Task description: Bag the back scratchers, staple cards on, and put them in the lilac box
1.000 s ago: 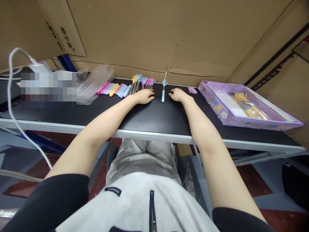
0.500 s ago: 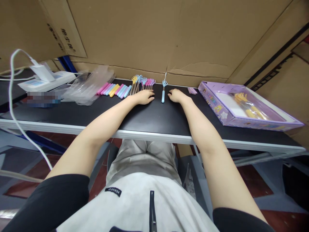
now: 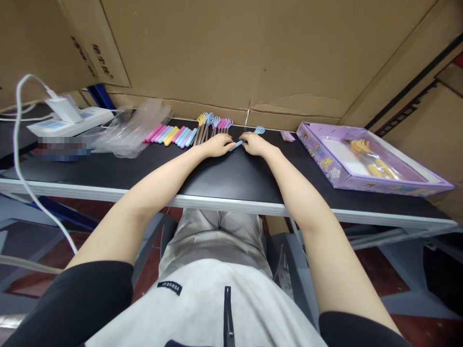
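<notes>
Brown cardboard backs the black tabletop. Left of the purple printed box, the right hand pinches a blue claw-headed stick, seemingly assembled; left hand at its end, grip unclear. Farther left, multicoloured plastic handles look unjoined.

Smooth blue plastic handle

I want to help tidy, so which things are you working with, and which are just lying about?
Probably part of it:
blue claw stick, held in the right hand
coloured handles
clawed rods beside the left hand
purple box

Probably just lying about:
white power strip
white cable
</notes>
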{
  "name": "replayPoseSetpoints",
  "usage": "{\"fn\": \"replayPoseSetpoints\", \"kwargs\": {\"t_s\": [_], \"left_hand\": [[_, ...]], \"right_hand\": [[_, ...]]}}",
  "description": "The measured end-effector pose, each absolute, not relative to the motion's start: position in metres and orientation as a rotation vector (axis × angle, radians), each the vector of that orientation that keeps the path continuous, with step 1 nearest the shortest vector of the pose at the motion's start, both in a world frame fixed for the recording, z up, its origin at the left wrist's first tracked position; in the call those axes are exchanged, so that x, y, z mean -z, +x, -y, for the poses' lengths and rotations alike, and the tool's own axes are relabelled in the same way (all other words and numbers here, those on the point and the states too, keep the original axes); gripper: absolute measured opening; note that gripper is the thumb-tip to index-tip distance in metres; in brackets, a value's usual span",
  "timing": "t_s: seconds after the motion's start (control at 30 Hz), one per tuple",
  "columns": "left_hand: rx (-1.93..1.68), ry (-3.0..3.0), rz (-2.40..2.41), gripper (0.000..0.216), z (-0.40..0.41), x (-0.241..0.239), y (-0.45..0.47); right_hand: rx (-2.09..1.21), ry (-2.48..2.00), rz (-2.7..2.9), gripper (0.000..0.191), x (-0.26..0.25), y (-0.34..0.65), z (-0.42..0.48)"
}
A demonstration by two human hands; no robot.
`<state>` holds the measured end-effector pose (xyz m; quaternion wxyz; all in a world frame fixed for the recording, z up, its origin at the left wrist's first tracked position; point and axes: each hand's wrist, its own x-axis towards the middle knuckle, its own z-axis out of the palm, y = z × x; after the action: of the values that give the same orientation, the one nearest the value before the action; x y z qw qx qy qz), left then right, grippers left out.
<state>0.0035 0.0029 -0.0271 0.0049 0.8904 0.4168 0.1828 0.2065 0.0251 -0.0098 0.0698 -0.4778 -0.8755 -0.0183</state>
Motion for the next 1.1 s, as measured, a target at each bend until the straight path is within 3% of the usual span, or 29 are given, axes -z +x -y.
{"fn": "replayPoseSetpoints", "kwargs": {"t_s": [0.3, 0.5, 0.7, 1.1], "left_hand": [[-0.648, 2.85, -1.421, 0.017, 0.0, 0.03, 0.009], [-0.699, 2.697, -1.632, 0.023, 0.02, 0.015, 0.013], [-0.818, 2.649, -1.649, 0.02, 0.021, 0.004, 0.004], [-0.665, 2.569, -1.752, 0.018, 0.022, -0.004, -0.004]], "right_hand": [[-0.011, -1.573, 2.636, 0.048, -0.005, 0.196, -0.004], [0.033, -1.645, 2.55, 0.049, -0.01, 0.202, -0.003], [0.087, -1.785, 2.403, 0.036, -0.015, 0.218, -0.007], [0.226, -1.489, 2.423, 0.042, -0.024, 0.204, 0.007]]}}
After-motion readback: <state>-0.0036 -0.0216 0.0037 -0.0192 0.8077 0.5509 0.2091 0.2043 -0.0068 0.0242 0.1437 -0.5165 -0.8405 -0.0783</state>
